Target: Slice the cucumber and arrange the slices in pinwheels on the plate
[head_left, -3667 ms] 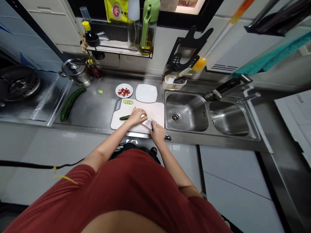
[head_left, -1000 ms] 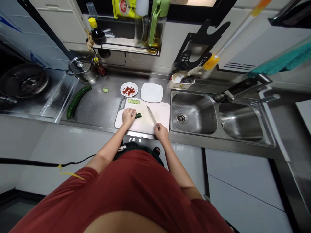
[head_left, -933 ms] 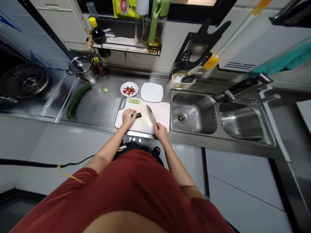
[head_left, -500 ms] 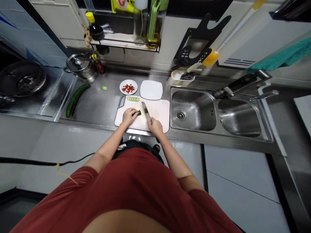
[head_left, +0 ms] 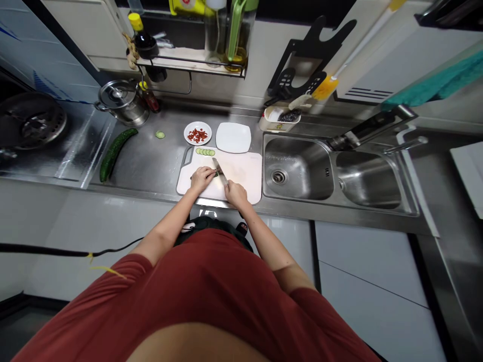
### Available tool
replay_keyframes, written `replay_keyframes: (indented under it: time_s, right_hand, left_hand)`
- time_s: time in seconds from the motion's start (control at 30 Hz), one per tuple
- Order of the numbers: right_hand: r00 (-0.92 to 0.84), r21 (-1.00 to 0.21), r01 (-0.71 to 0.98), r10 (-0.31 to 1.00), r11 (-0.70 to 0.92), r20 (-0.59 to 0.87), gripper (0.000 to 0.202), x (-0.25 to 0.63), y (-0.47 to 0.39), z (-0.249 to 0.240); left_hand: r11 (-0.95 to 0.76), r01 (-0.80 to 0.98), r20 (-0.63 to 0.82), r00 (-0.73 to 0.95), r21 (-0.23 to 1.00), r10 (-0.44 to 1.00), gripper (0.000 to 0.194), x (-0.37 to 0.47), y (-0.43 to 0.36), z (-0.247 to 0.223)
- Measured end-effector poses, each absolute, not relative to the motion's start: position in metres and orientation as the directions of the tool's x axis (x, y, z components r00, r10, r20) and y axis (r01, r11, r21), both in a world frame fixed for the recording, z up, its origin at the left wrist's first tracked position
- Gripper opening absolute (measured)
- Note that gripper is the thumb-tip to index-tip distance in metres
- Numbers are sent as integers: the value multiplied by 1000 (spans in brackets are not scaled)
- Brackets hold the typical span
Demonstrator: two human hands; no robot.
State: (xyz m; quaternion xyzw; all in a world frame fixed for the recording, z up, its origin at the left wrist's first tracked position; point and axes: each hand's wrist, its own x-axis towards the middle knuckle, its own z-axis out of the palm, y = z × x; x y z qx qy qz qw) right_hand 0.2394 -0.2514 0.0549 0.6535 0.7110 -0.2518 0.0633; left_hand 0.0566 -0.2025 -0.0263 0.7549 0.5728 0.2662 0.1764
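On the white cutting board (head_left: pixel 245 173), my left hand (head_left: pixel 203 179) is closed over a dark green piece of cucumber (head_left: pixel 216 174), most of it hidden under the fingers. My right hand (head_left: pixel 236 193) grips the handle of a knife (head_left: pixel 220 171). Its blade points away from me and lies against the cucumber's right end. A row of several cucumber slices (head_left: pixel 205 152) rests along the board's far left edge. Behind the board stand a white plate of chopped red pieces (head_left: pixel 197 133) and a white squarish plate (head_left: pixel 233 138).
A whole cucumber (head_left: pixel 115 153) and a small cucumber end piece (head_left: pixel 160 134) lie on the steel counter to the left. Beyond them is a lidded pot (head_left: pixel 124 103). The double sink (head_left: pixel 300 168) is at the right. A shelf with bottles (head_left: pixel 188 64) hangs above.
The knife has moved left from beside the cucumber to against its end, my right hand going with it. My left hand stays on the cucumber.
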Motion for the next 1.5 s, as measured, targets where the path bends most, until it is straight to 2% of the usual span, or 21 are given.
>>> replay_keyframes:
  time_s: [0.9,1.33,1.5]
  right_hand:
    - [-164,-280,960,859,25,-485,28,247,-262,48]
    - [-171,-299,954,865,25,-471,31,236,-244,52]
    - [-178,-310,950,875,34,-450,30,232,-238,50]
  left_hand:
    - [-299,765,202,223,571,954,26,55,-200,-27]
    - [-292,767,197,217,571,956,26,56,-200,-30]
    - [-323,753,235,226,573,945,26,55,-199,-30]
